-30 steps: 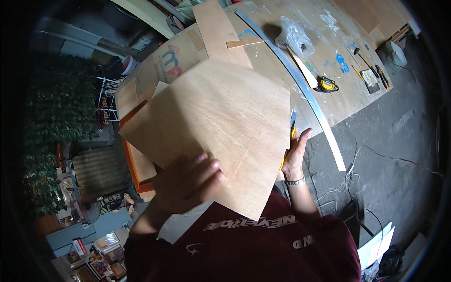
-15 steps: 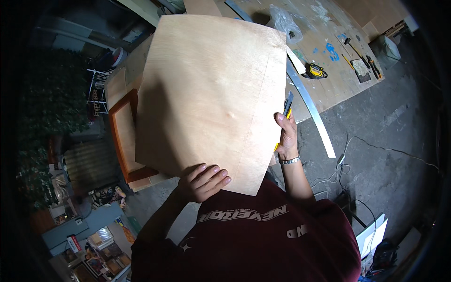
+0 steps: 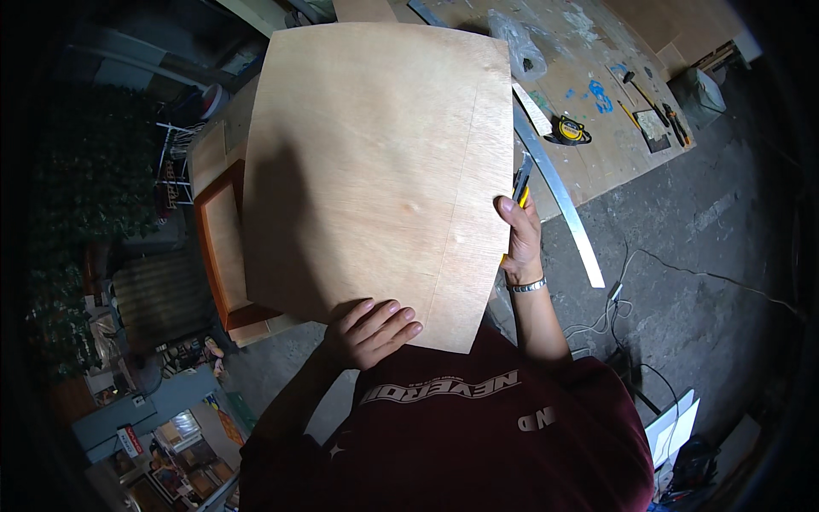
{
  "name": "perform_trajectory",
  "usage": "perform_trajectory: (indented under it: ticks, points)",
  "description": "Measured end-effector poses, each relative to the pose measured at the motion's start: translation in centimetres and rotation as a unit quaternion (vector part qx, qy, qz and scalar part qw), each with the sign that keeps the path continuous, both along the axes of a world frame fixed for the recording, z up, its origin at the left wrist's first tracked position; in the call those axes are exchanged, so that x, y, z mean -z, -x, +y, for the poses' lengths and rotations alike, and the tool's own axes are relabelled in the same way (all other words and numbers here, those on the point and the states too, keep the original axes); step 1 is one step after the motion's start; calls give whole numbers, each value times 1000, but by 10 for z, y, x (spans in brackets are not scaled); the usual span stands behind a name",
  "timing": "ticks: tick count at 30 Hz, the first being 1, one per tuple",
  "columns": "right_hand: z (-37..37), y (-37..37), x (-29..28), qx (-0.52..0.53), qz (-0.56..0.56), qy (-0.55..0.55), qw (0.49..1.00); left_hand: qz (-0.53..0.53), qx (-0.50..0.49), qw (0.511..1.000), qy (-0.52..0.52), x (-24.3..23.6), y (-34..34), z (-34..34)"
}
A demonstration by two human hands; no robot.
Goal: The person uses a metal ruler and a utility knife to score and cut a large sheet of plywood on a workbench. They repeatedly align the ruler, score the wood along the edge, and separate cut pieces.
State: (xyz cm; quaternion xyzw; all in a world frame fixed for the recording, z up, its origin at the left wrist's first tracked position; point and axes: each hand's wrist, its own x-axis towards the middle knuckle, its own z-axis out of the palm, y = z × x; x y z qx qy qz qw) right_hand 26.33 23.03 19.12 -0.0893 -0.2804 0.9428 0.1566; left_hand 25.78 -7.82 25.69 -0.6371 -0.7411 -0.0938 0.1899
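A large pale plywood sheet (image 3: pixel 384 171) is held up in front of me, with a faint straight line running along its right side. My left hand (image 3: pixel 373 333) grips its lower edge, fingers lying over the near face and the thumb hidden. At the sheet's right edge, my right hand (image 3: pixel 522 230) holds a yellow and black utility knife (image 3: pixel 522 183), its blade end pointing up. That hand also touches the sheet's edge; how far its fingers go behind is hidden. A reddish-brown wooden frame (image 3: pixel 213 256) shows partly behind the sheet on the left.
On the worktable (image 3: pixel 597 162) lie a long metal ruler (image 3: pixel 563 205) overhanging the near edge, a tape measure (image 3: pixel 569 130), a plastic bag (image 3: pixel 516 47), a hammer (image 3: pixel 640 85) and pliers (image 3: pixel 676 124). Cables (image 3: pixel 614 311) trail over the floor at right.
The plywood sheet's upper part has shifted slightly left and up, its tilt changing a little. Both hands keep their hold, and the knife stays in my right hand.
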Motion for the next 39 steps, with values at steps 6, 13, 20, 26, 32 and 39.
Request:
perform_trajectory:
  ticks: [6,13,20,26,32,39]
  points:
    - [-5,20,-10,14,-72,-55,996,0,-60,993,-103,-54,31,2]
    - [6,5,7,114,-220,-241,938,-151,-321,911,-212,-110,203,11]
    - [-19,-12,23,5,-345,-523,779,-384,-283,879,-2,37,353,88]
    - [-45,36,95,-103,-297,-726,612,-327,-284,899,65,199,383,126]
    - [-58,101,140,-91,-346,-768,531,-308,-253,917,29,261,323,153]
    - [-65,134,144,-147,-363,-788,475,-219,-316,923,-21,273,296,153]
